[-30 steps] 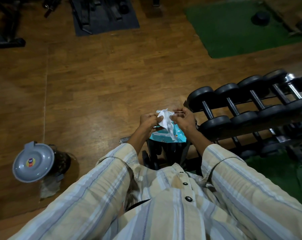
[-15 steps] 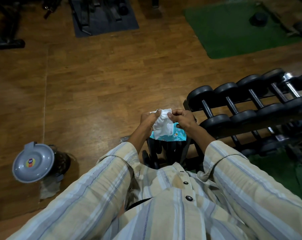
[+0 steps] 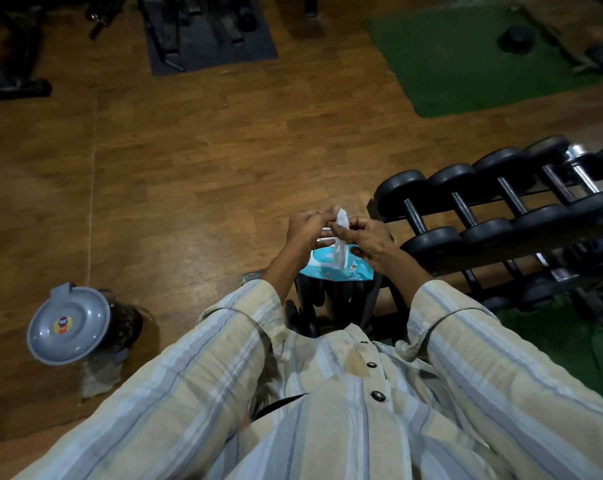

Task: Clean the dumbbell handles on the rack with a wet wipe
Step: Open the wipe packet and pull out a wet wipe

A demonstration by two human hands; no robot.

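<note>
A white wet wipe (image 3: 341, 237) hangs in a narrow strip between my two hands, pinched at its top. My left hand (image 3: 307, 228) and my right hand (image 3: 369, 237) both grip it, close together at chest height. Below them a turquoise wipes pack (image 3: 331, 268) rests on the end of the dark dumbbell rack (image 3: 501, 252). To the right, several black dumbbells with metal handles (image 3: 414, 216) lie side by side on the rack's top tier, an arm's length from my right hand. More dumbbells sit on a lower tier (image 3: 549, 282).
A grey-lidded bin (image 3: 68, 325) stands on the wooden floor at the left. A green mat (image 3: 466, 64) with a weight plate lies far right, a grey mat with machine frames (image 3: 206, 32) at the top. Wooden floor stretches ahead.
The wipe was spread wider between my hands half a second ago; now it is gathered into a narrow vertical strip and my hands have come closer together.
</note>
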